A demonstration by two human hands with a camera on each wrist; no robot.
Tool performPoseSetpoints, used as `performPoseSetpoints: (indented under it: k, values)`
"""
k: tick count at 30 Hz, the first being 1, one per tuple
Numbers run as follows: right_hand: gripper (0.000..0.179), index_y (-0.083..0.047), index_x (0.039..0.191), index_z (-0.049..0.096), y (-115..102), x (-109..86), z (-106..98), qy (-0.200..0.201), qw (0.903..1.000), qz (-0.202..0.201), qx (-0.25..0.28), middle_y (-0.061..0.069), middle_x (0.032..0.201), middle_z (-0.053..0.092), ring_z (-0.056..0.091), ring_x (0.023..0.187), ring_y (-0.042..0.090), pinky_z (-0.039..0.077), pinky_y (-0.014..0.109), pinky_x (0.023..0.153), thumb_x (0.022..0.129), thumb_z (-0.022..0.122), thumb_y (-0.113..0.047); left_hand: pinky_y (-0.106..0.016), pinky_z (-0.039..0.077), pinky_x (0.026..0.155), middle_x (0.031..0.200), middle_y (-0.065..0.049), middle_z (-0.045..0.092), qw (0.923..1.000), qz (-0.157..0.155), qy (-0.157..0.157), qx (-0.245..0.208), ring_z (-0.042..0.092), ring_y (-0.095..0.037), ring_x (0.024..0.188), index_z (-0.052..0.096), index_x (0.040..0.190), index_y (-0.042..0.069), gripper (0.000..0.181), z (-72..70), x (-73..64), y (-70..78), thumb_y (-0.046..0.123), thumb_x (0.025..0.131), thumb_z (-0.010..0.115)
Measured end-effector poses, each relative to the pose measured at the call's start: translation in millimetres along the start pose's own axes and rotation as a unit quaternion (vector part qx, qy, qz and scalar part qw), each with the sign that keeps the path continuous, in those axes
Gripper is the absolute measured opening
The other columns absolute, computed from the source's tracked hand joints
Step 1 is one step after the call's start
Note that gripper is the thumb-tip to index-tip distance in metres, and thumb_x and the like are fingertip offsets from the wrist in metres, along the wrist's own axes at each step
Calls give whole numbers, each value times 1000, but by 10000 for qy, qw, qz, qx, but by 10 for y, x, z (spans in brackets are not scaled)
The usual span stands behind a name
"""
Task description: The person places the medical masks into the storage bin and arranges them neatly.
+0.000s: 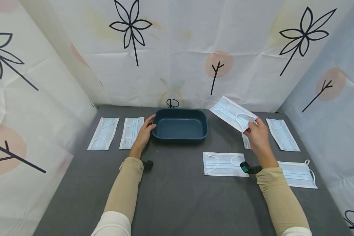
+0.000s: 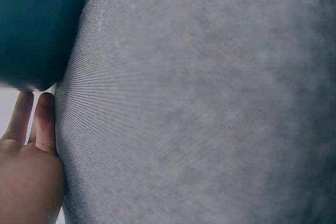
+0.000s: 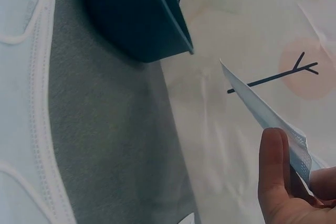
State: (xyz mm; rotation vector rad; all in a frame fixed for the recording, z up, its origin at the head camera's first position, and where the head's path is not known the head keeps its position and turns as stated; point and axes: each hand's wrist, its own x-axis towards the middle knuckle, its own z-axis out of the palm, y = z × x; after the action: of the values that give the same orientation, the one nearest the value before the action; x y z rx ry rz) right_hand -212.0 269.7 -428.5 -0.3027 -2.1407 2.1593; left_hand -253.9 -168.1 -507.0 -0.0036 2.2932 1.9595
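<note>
My right hand (image 1: 258,137) is pinching 1 mask (image 1: 233,113) by the end nearest it, up off the desk (image 1: 171,183), probably so the sheet sticks out flat. My left hand (image 1: 144,131) has fairly straight fingers touching the tray (image 1: 180,140) just right of it, steadying it I guess; can't tell how hard. Another mask (image 1: 246,142) behind my right hand is mostly hidden.

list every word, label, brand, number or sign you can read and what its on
No readable words, brands or numbers in any view.
Flat mask at the left of the right wrist view: possible faint mark, too blurred to read.
Held mask in the right hand: nothing legible.
Blue tray: no text visible.
Wall cloth: drawings only, no lettering.
</note>
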Motion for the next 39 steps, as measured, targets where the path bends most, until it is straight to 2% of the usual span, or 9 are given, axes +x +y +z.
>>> performPoseSetpoints:
  k: [4,8,14,17,21,24,27,31,39]
  values:
    - [51,-5,160,26,-94,7,23,-203,9992,-82,321,24,155,34,49,136,26,54,14,84,110,29,-16,-53,21,127,166,-9,29,9999,65,77,32,25,-28,155,36,159,32,51,3,8,-17,24,108,43]
    - [52,-5,160,26,-178,23,62,-385,9989,-191,190,20,153,35,47,138,26,54,17,88,110,32,-20,-54,19,127,168,-10,27,10000,46,41,-31,22,-28,157,35,160,30,53,-3,13,-2,22,108,43]
    - [55,-7,162,21,-277,61,139,-689,9974,-223,5,22,160,29,43,143,28,47,32,109,111,31,-23,-53,18,128,167,-14,27,9995,-112,-119,-261,23,-31,156,34,161,21,55,-19,-37,166,15,107,43]
    - [54,-4,161,22,-320,54,190,-801,9965,-221,-20,22,156,32,45,139,25,50,28,105,111,30,-21,-54,20,126,166,-14,28,9997,-25,-98,-240,26,-31,154,34,161,21,57,-8,-21,109,13,105,42]
    - [52,1,159,23,-362,43,266,-994,9947,-230,-118,17,144,42,52,127,17,52,15,87,111,29,-19,-55,22,125,165,-13,30,9996,64,-40,-260,29,-31,151,35,160,25,59,10,25,-29,15,103,43]
    - [52,1,158,24,-394,56,335,-1159,9925,-272,-283,13,138,46,56,117,10,54,16,86,111,30,-19,-55,22,124,163,-14,33,9995,76,-2,-310,32,-32,149,35,160,26,59,5,18,-17,15,103,44]
    - [51,1,157,26,-430,72,403,-1270,9904,-342,-436,17,140,47,59,110,7,55,18,84,111,31,-18,-55,22,124,163,-14,35,9993,97,16,-367,34,-32,147,35,160,27,58,-7,22,-14,16,104,44]
    - [49,0,157,29,-461,95,475,-1354,9880,-352,-648,23,146,45,61,109,7,55,18,84,111,31,-18,-54,22,125,163,-13,35,9991,80,-21,-419,35,-32,147,34,160,27,57,-11,21,-27,16,105,43]
    - [49,-3,157,30,-456,187,660,-1511,9833,-125,-1010,24,150,46,62,105,7,55,18,82,111,32,-22,-56,23,123,162,-15,36,9992,170,-8,-352,36,-33,146,33,161,26,63,-17,22,-37,11,100,42]
